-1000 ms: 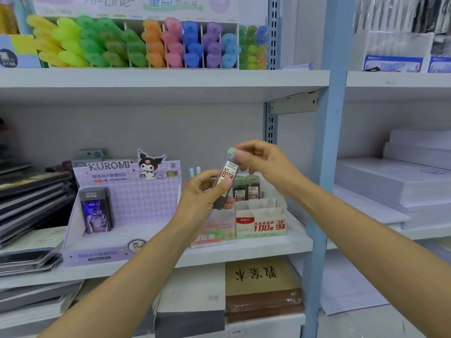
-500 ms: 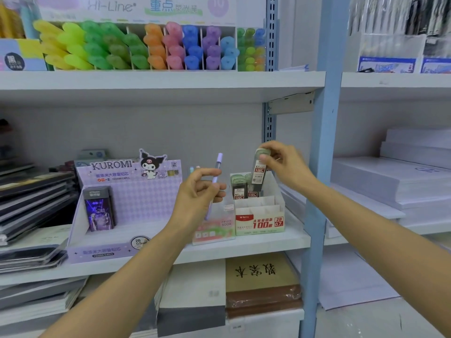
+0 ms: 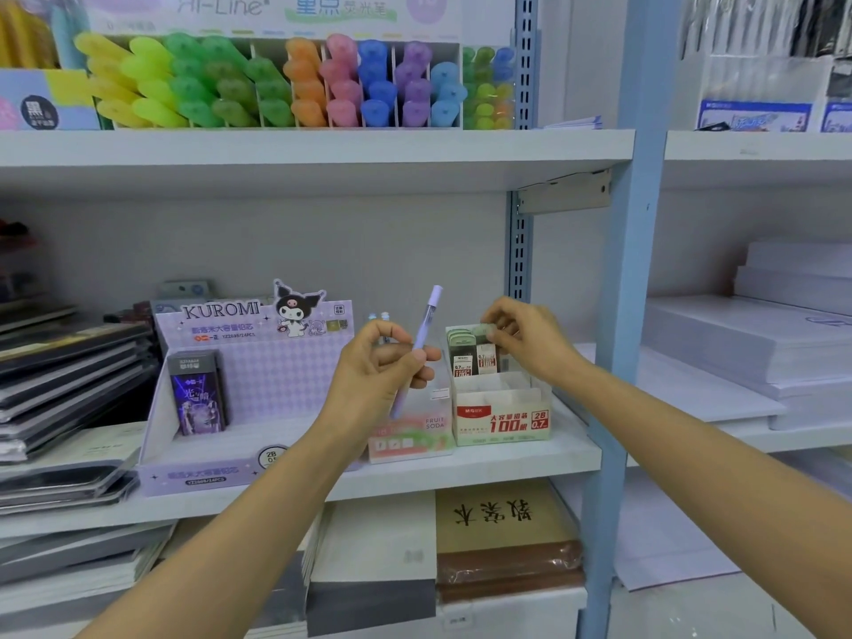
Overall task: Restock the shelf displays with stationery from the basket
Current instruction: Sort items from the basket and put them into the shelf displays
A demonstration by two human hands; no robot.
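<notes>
- The step in hand looks like seating a lead refill tube (image 3: 487, 358) in its display. The right hand (image 3: 528, 345) pinches the tube's pale green cap between thumb and curled fingertips. The tube stands upright directly under that hand, in the back row of the 0.7 lead display box (image 3: 502, 419), touching its neighbours.
- The left hand (image 3: 380, 368) grips a lilac pen (image 3: 423, 336) at mid-barrel with thumb and curled fingers. The cap tilts up and away from the hand.
- The pen's lower end points at the Fruit Soda box (image 3: 415, 438) just below this hand.
- Next, probably: let go of the tube once it sits, then stand the pen upright and lower it into that box.
- The basket is out of view.
</notes>
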